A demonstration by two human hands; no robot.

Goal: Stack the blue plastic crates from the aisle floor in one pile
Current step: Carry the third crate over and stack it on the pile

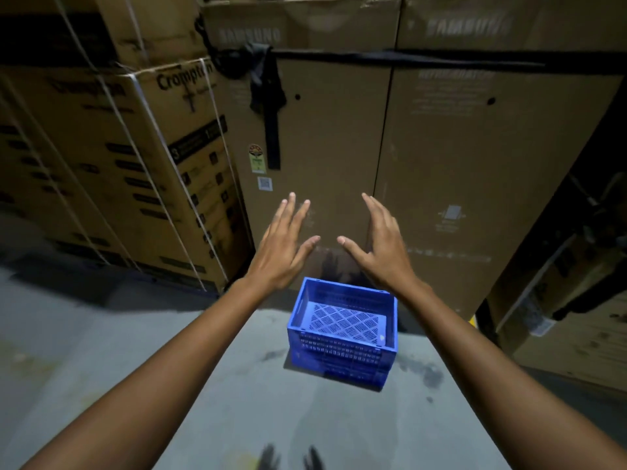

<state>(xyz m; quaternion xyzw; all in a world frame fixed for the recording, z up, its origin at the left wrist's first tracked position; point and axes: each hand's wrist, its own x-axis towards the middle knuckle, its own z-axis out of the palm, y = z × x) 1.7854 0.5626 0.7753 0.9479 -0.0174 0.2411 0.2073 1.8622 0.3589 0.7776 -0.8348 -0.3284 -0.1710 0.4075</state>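
Note:
A pile of blue plastic crates (342,347) stands on the grey concrete floor in the middle of the view, close to tall cardboard boxes. The top crate is open upward and shows a perforated bottom with nothing in it. Below it I see the slotted walls of at least one more crate. My left hand (283,247) hovers above and to the left of the pile, fingers spread, holding nothing. My right hand (376,245) hovers above the pile's far right corner, fingers apart, also holding nothing. Neither hand touches the crates.
Two tall Samsung refrigerator cartons (441,147) rise right behind the pile, a black strap across them. Strapped Crompton cartons (112,157) are stacked at the left. A wooden pallet or crate (583,337) stands at the right. Bare floor (135,340) lies left of the pile.

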